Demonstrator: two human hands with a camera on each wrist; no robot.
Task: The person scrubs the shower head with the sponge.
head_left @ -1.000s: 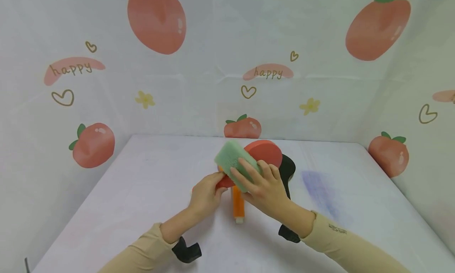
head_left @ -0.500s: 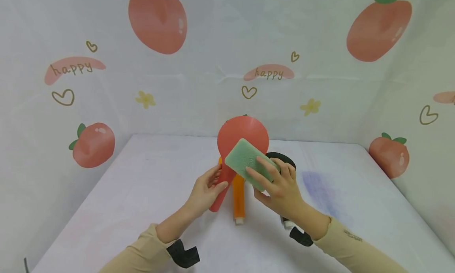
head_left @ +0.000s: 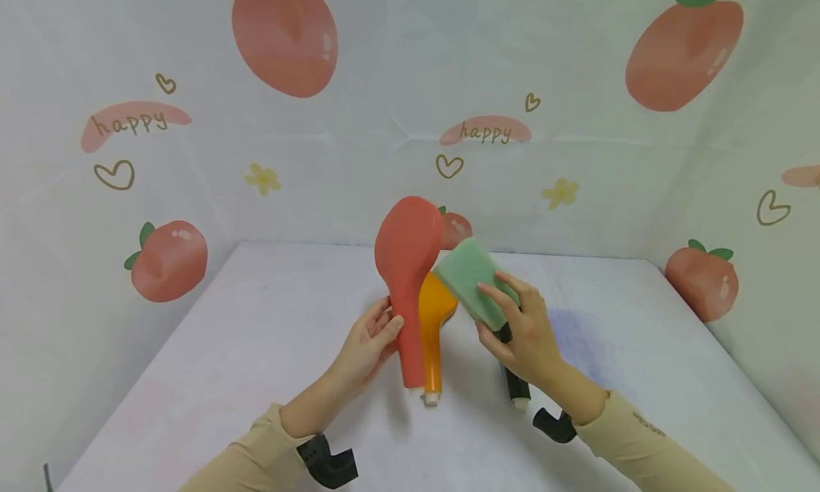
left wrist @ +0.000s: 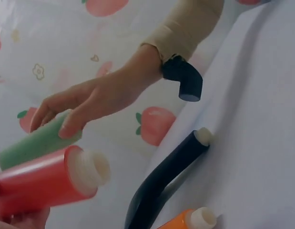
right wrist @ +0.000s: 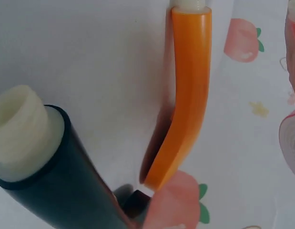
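Observation:
My left hand [head_left: 366, 344] grips the handle of a red shower head [head_left: 407, 264], held upright above the table with its smooth back to the head camera. Its ringed spray face shows at the edge of the right wrist view. In the left wrist view its handle [left wrist: 40, 183] ends in a white threaded collar. My right hand [head_left: 527, 332] pinches a green sponge [head_left: 470, 277] by its edges, right of the red head and apart from it. Behind the red handle lies an orange shower head [head_left: 433, 353]. Under my right hand lies a black shower head [head_left: 517, 386], mostly hidden.
The white table [head_left: 288, 314] is backed by a pale curtain [head_left: 359, 93] printed with fruit, hearts and flowers. A bluish smudge [head_left: 579, 342] marks the cloth at the right. Black curved mounts [head_left: 328, 463] sit at both wrists.
The red shower head has swung upright and moved left, off the black one. My right hand has drawn the sponge away from it to the right.

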